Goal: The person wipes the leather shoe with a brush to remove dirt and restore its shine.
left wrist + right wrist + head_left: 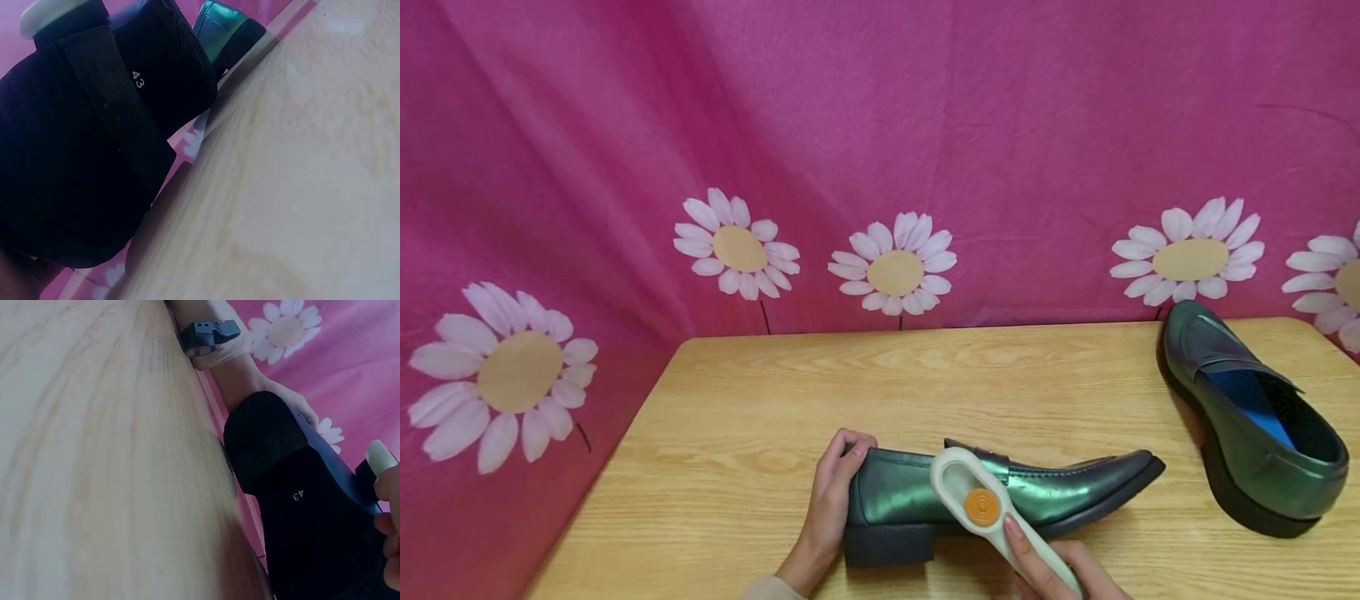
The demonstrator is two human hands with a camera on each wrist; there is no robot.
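Note:
A shiny dark green loafer (895, 492) lies across the head view, heel to the left and toe to the right. My left hand (831, 487) grips it round the back of the heel. In my right hand (1052, 567) is the handle of a pale brush (996, 535) with an orange round button (982, 507). The brush head lies against the loafer's near side, below its strap. Both wrist views show the black sole (119, 106) marked 43. What the brush head covers is hidden in the head view.
Another green loafer (1255, 467) with a blue insole stands at the table's right, toe pointing away. The wooden table (760, 408) ends at a pink cloth (925, 125) printed with white daisies. A dark device (206, 334) is strapped on the left wrist.

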